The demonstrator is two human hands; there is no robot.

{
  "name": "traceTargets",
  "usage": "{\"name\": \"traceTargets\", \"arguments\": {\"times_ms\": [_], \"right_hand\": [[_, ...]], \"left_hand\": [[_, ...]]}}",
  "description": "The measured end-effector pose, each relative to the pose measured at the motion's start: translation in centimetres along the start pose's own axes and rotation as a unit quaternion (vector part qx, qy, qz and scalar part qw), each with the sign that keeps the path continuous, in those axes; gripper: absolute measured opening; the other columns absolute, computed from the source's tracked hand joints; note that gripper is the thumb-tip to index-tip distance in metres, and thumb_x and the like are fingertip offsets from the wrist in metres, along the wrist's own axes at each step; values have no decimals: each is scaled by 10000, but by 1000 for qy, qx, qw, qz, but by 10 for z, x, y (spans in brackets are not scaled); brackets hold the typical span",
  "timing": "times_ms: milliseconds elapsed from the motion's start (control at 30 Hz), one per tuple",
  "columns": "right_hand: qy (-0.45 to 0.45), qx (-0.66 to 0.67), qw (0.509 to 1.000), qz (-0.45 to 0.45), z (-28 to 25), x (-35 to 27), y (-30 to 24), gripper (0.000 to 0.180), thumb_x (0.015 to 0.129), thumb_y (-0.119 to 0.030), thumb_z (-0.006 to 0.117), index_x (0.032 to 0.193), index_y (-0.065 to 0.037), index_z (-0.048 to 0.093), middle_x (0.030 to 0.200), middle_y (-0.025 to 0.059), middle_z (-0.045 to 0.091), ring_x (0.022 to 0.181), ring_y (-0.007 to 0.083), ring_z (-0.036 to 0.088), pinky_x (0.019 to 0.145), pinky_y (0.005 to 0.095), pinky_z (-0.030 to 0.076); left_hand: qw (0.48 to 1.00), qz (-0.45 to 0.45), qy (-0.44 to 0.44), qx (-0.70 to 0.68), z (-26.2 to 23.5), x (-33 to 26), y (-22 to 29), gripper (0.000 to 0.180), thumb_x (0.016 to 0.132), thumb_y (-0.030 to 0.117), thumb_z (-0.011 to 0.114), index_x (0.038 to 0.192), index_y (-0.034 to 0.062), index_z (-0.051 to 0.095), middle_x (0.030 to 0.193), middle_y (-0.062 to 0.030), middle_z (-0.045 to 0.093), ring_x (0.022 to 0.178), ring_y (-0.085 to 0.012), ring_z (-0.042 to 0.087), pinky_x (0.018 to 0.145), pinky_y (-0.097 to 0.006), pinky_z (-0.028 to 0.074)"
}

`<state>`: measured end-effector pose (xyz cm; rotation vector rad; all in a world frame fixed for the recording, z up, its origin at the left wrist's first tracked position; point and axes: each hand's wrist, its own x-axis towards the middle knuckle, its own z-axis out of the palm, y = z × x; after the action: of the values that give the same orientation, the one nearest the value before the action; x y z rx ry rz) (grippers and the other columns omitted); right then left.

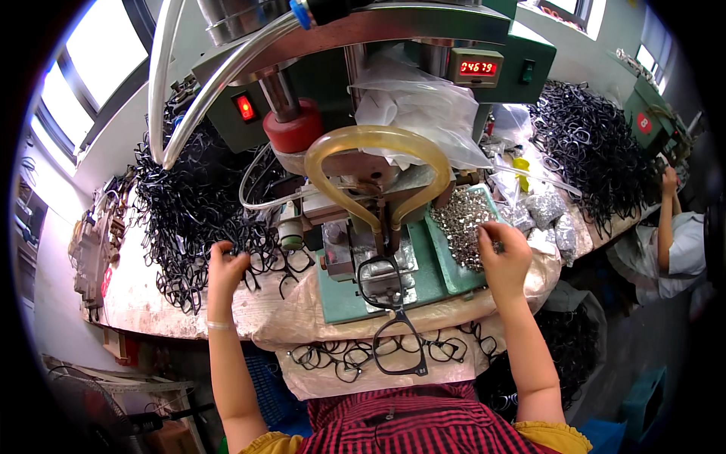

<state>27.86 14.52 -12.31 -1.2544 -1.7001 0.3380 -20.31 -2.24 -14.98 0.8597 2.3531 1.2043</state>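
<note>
A black eyeglass frame (398, 309) hangs on end at the machine's (340, 261) working point, below a curved amber tube (378, 136). Neither of my hands touches it. On the left, my left hand (227, 268) is at the near edge of a heap of black eyeglass frames (185, 204), its fingers curled together. What lies between them is hard to make out. My right hand (504, 253) is over the right side of a green tray (463, 284) filled with small shiny metal parts (461, 223). Its thumb and fingers are pinched, and anything between them is too small to name.
More black eyeglass frames (348, 356) lie on the cloth before my lap. Another large heap of frames (582, 144) covers the table at the back right. Clear plastic bags (416, 102) hang on the machine. Another person's arm (665, 219) shows at far right.
</note>
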Motion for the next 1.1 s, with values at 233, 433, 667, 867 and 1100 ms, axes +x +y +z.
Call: {"name": "traceTargets", "arguments": {"times_ms": [233, 433, 667, 867, 1100], "right_hand": [[-81, 270, 948, 145, 3, -8, -44, 114, 849, -31, 726, 958, -6, 745, 892, 66, 722, 815, 153, 675, 762, 278, 523], [-110, 323, 939, -40, 35, 1, -108, 174, 819, 4, 734, 982, 4, 672, 956, 72, 699, 929, 162, 674, 849, 292, 515], [-164, 527, 828, 102, 43, -14, -126, 460, 837, 33, 727, 1254, 20, 534, 1191, 91, 642, 1002, 130, 644, 920, 278, 491], [-179, 338, 924, 8, 14, -9, -113, 344, 839, -52, 724, 1173, -36, 647, 1234, 160, 661, 1168, 262, 632, 1018, 361, 464], [-42, -161, 982, -87, 23, -3, 9, 154, 773, -167, 772, 917, -118, 750, 1189, 162, 652, 1228, 391, 561, 1000, 457, 468]], "left_hand": [[966, -41, -7, -257, 9, -99, 8, 378, 878, -9, 669, 1243, 36, 587, 727, 51, 515, 555, -36, 433, 497, -206, 376], [844, 194, 146, -477, 40, -142, 130, 239, 947, 13, 597, 1185, -11, 604, 858, -20, 512, 783, -106, 476, 711, -251, 414], [830, 492, 112, -239, 40, -136, 213, 324, 996, 274, 635, 973, -49, 650, 964, -134, 619, 868, -182, 555, 778, -273, 436], [810, 555, -6, -191, 42, -152, 200, 65, 885, 113, 697, 880, 48, 700, 847, -118, 725, 752, -228, 644, 696, -343, 485], [743, 662, -91, -29, 82, -164, 187, 253, 715, 207, 843, 955, 141, 801, 980, -10, 741, 771, -212, 560, 784, -398, 515]]}}
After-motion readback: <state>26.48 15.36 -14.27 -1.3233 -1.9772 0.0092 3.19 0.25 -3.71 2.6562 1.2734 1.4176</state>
